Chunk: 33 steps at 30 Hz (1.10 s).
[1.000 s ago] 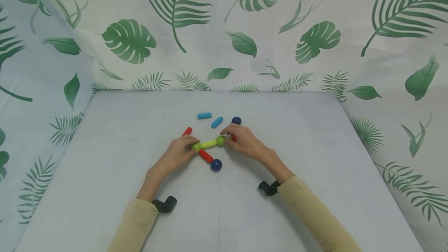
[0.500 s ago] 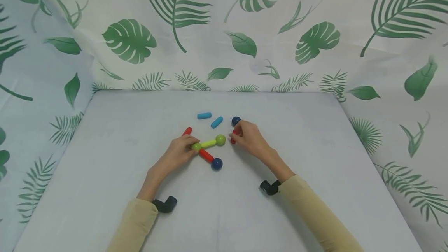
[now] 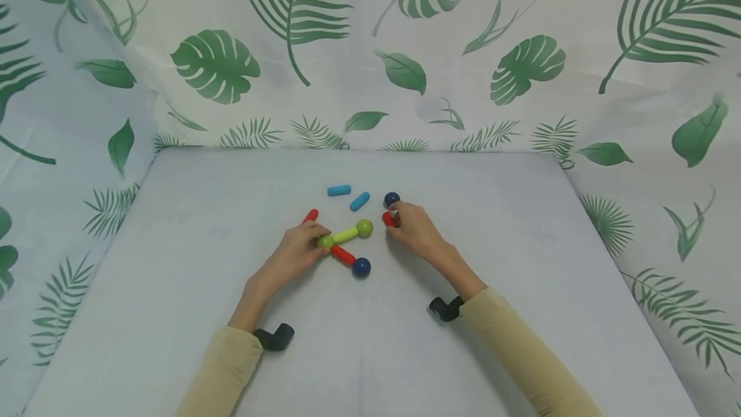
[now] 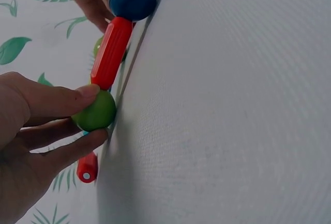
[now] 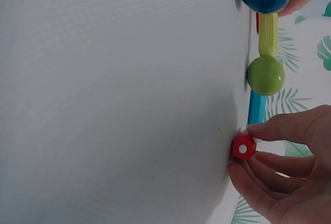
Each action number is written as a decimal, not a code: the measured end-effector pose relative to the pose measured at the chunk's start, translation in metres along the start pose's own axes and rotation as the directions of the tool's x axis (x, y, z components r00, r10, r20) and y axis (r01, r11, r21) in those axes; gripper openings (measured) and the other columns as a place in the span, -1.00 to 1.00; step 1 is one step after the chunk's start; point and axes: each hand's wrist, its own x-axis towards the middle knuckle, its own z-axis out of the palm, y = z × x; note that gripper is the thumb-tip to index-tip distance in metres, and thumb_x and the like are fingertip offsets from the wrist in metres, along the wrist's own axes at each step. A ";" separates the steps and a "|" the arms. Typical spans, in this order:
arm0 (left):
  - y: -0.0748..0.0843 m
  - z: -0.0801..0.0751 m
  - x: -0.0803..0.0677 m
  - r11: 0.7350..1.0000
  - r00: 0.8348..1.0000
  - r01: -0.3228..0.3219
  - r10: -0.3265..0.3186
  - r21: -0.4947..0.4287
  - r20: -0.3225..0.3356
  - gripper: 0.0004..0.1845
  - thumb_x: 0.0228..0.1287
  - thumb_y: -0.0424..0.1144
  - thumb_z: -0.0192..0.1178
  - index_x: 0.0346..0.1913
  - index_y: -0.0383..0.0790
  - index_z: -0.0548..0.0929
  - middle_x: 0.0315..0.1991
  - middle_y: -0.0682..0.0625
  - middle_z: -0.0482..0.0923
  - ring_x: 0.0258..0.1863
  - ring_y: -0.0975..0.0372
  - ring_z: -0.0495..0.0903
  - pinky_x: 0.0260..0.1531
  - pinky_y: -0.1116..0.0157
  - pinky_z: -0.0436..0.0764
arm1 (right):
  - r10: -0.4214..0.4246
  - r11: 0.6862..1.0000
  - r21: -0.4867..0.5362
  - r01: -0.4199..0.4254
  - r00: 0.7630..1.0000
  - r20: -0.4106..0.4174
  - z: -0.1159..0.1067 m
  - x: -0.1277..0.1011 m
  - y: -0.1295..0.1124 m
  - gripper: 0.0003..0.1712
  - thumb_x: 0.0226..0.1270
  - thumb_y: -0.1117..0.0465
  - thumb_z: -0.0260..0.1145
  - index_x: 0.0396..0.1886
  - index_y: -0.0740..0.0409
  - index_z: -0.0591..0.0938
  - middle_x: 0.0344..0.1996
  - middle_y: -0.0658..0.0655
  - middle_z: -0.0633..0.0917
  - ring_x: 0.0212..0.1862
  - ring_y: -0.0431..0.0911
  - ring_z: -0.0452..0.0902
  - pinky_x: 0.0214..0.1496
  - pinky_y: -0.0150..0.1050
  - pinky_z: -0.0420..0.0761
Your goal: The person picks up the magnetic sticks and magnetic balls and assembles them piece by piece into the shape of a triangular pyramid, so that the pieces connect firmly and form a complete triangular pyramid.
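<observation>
My left hand [image 3: 302, 246] pinches a green ball [image 4: 95, 111] between thumb and fingers. From that ball run a ribbed red magnetic rod [image 4: 111, 53] ending in a dark blue ball [image 3: 361, 268], and a yellow-green rod [image 3: 345, 235] ending in another green ball [image 3: 365, 228]. To the right, my right hand [image 3: 415, 229] holds a second red rod [image 5: 243, 147] by thumb and fingers, its round silvery end facing the right wrist camera. Another dark blue ball [image 3: 392, 199] sits just beyond the right fingertips. The rod's far part is hidden by the fingers.
Two light blue rods, one lying crosswise [image 3: 339, 190] and one slanted [image 3: 360, 201], are on the white table [image 3: 498, 352] behind the joined pieces. Another red rod [image 3: 311, 215] lies beyond the left hand. A leaf-patterned cloth [image 3: 440, 76] rises at the back and sides.
My right hand has drawn away from the right-hand green ball, and the red rod in it has turned to a slant. The joined pieces have swung slightly, the blue ball shifting right and away.
</observation>
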 end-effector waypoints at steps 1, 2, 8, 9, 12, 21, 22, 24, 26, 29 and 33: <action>0.000 0.000 0.000 1.000 1.000 0.005 -0.005 0.002 -0.001 -0.61 0.24 -0.45 0.41 0.14 -0.36 0.69 0.03 -0.15 0.67 -0.02 0.07 0.64 0.13 0.11 0.70 | -0.010 1.000 0.003 0.010 1.000 0.002 0.000 0.000 0.000 -0.50 0.34 0.35 0.40 0.25 0.38 0.56 -0.05 0.33 0.74 -0.05 0.09 0.69 0.06 -0.10 0.75; 0.000 0.000 0.000 1.000 1.000 0.009 -0.009 0.003 -0.001 -0.61 0.24 -0.44 0.42 0.14 -0.35 0.69 0.02 -0.14 0.67 -0.03 0.07 0.64 0.13 0.12 0.70 | -0.020 1.000 0.010 0.020 1.000 0.002 0.000 -0.001 0.001 -0.51 0.34 0.37 0.39 0.24 0.38 0.57 -0.05 0.33 0.73 -0.05 0.09 0.68 0.08 -0.09 0.75; 0.002 0.001 0.000 0.999 1.000 0.029 -0.029 0.018 -0.011 -0.61 0.22 -0.41 0.44 0.12 -0.34 0.70 -0.03 -0.12 0.66 -0.09 0.09 0.62 0.06 0.13 0.71 | -0.095 0.994 0.046 0.094 0.996 0.003 0.000 -0.003 0.005 -0.60 0.33 0.38 0.38 0.16 0.37 0.65 -0.07 0.29 0.75 -0.09 0.05 0.68 0.03 -0.13 0.76; 0.002 0.001 -0.001 0.999 0.999 0.032 -0.032 0.017 -0.014 -0.61 0.22 -0.41 0.45 0.11 -0.34 0.70 -0.04 -0.12 0.66 -0.10 0.09 0.61 0.04 0.13 0.71 | -0.104 0.993 0.057 0.103 0.995 0.006 0.000 -0.004 0.005 -0.60 0.33 0.37 0.38 0.15 0.36 0.66 -0.07 0.29 0.76 -0.10 0.04 0.68 0.01 -0.13 0.76; 0.002 0.001 -0.001 0.999 0.999 0.039 -0.039 0.008 -0.026 -0.62 0.20 -0.40 0.46 0.09 -0.35 0.71 -0.05 -0.12 0.66 -0.13 0.09 0.60 0.00 0.15 0.71 | -0.121 0.989 0.091 0.119 0.992 0.020 0.000 -0.005 0.006 -0.61 0.32 0.37 0.40 0.14 0.33 0.68 -0.08 0.26 0.77 -0.10 0.03 0.69 0.00 -0.14 0.75; 0.009 0.010 -0.002 0.996 0.996 0.076 -0.078 -0.043 -0.040 -0.62 0.16 -0.35 0.51 0.05 -0.33 0.72 -0.09 -0.12 0.67 -0.21 0.14 0.57 -0.14 0.23 0.69 | -0.107 0.983 0.161 0.093 0.991 0.081 0.000 -0.007 0.000 -0.62 0.33 0.31 0.39 0.13 0.25 0.72 -0.11 0.18 0.78 -0.14 -0.04 0.66 -0.07 -0.23 0.72; 0.011 0.011 -0.002 0.995 0.996 0.085 -0.086 -0.048 -0.038 -0.61 0.16 -0.34 0.51 0.05 -0.34 0.71 -0.10 -0.11 0.67 -0.22 0.15 0.57 -0.16 0.24 0.68 | -0.103 0.982 0.166 0.088 0.991 0.085 0.000 -0.006 -0.001 -0.62 0.33 0.30 0.40 0.13 0.25 0.72 -0.11 0.18 0.78 -0.15 -0.05 0.65 -0.10 -0.25 0.71; 0.015 0.013 -0.002 0.992 0.993 0.108 -0.110 -0.063 -0.036 -0.61 0.15 -0.33 0.52 0.04 -0.33 0.71 -0.13 -0.10 0.67 -0.25 0.16 0.56 -0.20 0.27 0.66 | -0.093 0.981 0.177 0.076 0.992 0.089 0.001 -0.006 -0.002 -0.62 0.32 0.30 0.40 0.13 0.24 0.72 -0.12 0.18 0.78 -0.16 -0.06 0.64 -0.13 -0.28 0.68; 0.018 0.015 -0.002 0.989 0.990 0.131 -0.134 -0.074 -0.035 -0.61 0.14 -0.32 0.53 0.03 -0.32 0.70 -0.15 -0.08 0.66 -0.27 0.17 0.54 -0.22 0.30 0.64 | -0.087 0.980 0.187 0.068 0.992 0.094 0.001 -0.005 -0.002 -0.62 0.33 0.28 0.40 0.13 0.25 0.72 -0.13 0.18 0.78 -0.17 -0.07 0.63 -0.16 -0.29 0.67; 0.020 0.016 -0.003 0.985 0.987 0.151 -0.155 -0.082 -0.044 -0.61 0.13 -0.31 0.54 0.02 -0.31 0.71 -0.17 -0.06 0.65 -0.29 0.18 0.53 -0.24 0.32 0.62 | -0.087 0.978 0.199 0.066 0.991 0.099 0.003 -0.004 -0.002 -0.62 0.34 0.26 0.40 0.13 0.25 0.72 -0.15 0.17 0.78 -0.18 -0.07 0.63 -0.16 -0.29 0.66; 0.021 0.017 -0.002 0.984 0.985 0.158 -0.163 -0.077 -0.060 -0.61 0.13 -0.30 0.54 0.01 -0.31 0.71 -0.19 -0.05 0.64 -0.30 0.19 0.52 -0.27 0.34 0.59 | -0.094 0.976 0.206 0.072 0.991 0.096 0.004 -0.003 -0.002 -0.62 0.35 0.25 0.40 0.12 0.26 0.72 -0.14 0.18 0.78 -0.16 -0.06 0.64 -0.12 -0.27 0.68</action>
